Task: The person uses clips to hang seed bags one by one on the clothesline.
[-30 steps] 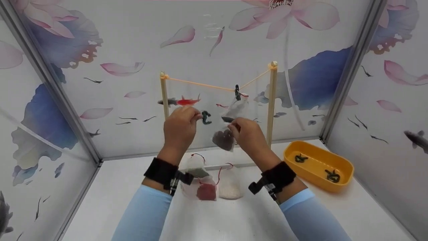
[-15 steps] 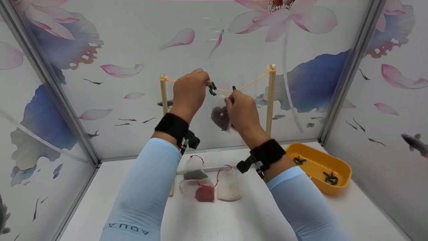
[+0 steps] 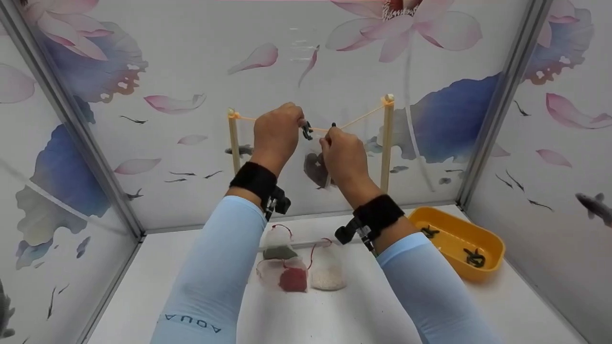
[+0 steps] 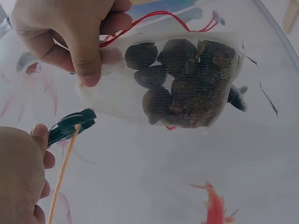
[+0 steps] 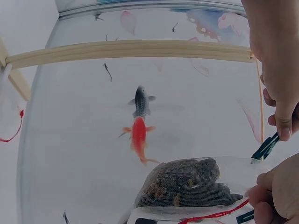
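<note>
My left hand (image 3: 278,134) pinches a dark green clothespin (image 4: 71,127) by its handles. In the left wrist view the clothespin's jaws are at the orange cord (image 4: 61,177), close to the top edge of a sheer drawstring bag (image 4: 187,86). Dark, rounded lumps fill that bag's lower part. My right hand (image 3: 346,155) pinches the bag's gathered top below the cord, where its red drawstring (image 4: 159,15) loops out. A second dark clothespin (image 5: 245,217) shows beside the right fingers. My right hand hides most of what hangs there.
Two wooden posts (image 3: 387,143) hold the sagging cord. On the white table lie sheer bags with green (image 3: 279,252), red (image 3: 293,279) and pale (image 3: 328,278) contents. A yellow tray (image 3: 497,248) with several green clothespins stands at right. Printed panels enclose the back and sides.
Both hands have risen from below the cord to its level, bringing the clothespin and the dark-filled bag up. Over the last half second the left hand has shifted slightly right.
</note>
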Tool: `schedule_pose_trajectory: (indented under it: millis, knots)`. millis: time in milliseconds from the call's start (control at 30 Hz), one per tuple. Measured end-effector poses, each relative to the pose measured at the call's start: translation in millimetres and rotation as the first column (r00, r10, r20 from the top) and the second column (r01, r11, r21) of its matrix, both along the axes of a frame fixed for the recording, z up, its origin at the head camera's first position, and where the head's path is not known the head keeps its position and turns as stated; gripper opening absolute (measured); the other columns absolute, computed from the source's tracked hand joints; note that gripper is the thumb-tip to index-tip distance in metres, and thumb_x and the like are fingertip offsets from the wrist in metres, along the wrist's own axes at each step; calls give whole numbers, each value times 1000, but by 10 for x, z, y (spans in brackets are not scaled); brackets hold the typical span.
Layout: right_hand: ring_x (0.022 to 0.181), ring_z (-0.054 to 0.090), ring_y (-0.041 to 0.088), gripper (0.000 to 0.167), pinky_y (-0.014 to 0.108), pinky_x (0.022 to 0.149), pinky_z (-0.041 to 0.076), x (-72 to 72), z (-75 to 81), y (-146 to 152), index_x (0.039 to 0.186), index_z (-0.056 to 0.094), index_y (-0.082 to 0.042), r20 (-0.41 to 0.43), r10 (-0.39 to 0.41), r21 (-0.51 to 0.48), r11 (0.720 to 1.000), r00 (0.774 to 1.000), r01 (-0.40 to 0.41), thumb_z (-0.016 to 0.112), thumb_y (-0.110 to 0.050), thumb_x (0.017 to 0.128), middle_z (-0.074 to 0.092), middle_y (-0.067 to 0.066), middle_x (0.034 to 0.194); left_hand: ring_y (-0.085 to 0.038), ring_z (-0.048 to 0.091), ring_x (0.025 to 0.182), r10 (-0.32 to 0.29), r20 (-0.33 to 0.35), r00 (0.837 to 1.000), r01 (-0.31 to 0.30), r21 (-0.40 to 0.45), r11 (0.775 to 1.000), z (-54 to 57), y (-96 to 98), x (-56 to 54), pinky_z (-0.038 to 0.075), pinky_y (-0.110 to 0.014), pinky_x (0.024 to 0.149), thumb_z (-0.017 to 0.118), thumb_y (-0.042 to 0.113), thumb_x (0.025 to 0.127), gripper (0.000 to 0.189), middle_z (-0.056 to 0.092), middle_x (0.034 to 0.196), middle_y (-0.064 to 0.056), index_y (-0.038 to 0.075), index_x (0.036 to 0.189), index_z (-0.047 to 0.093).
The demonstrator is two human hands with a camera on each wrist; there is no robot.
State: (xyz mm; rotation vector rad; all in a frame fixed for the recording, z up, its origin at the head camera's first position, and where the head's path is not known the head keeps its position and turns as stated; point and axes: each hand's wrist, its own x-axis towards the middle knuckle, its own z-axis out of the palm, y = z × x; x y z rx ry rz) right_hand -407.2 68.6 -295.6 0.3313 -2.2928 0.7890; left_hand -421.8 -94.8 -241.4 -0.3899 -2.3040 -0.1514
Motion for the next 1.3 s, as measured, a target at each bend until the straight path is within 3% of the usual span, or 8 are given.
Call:
schedule_pose_trajectory:
  millis: [100,333,500,733,1067,1300]
  knots:
    - [94,86,31,22,45,83,72,-25,-8,12,113,78,0,-10,-12,1,1000,1000,12,71,-20,114,85,19,105,-28,81,87,-7,18,1000,7,-5,1000,-16,7,12,67,-44,73,71,35,112,25,78,99,-5,14,115,84]
    - [87,85,31,21,44,74,70,-49,21,34,109,78,3,-92,-26,33,999,995,29,73,-17,113,85,20,100,-26,82,93,-41,52,998,35,115,993,14,-33,43,65,-44,77,71,38,111,26,79,101,-4,16,114,85]
    - [89,85,32,21,45,77,70,-29,19,38,110,79,2,-94,-1,29,1000,996,4,73,-18,113,85,19,101,-25,81,95,-68,114,991,54,124,991,-1,-14,44,65,-43,79,69,36,114,26,80,105,-4,16,117,84]
    - [92,85,32,20,46,82,70,-30,-10,44,111,81,-1,-84,12,29,1000,996,-10,75,-19,112,85,17,102,-25,81,95,-69,123,990,50,152,987,-35,-13,21,64,-44,80,69,36,113,24,80,107,-3,17,116,84]
    - [98,85,29,19,45,88,71,-32,6,35,118,81,-3,7,56,-36,998,998,-56,74,-20,113,85,16,109,-27,81,94,-46,91,995,51,-52,997,-74,-6,62,67,-42,80,65,38,115,33,77,108,-7,11,124,81]
    - [97,86,30,20,45,85,71,-27,-19,70,121,80,-3,39,79,-21,997,996,-78,73,-20,113,85,17,111,-27,79,97,-42,191,981,62,-100,993,-76,-35,121,68,-42,86,61,49,115,48,74,115,-10,8,135,76]
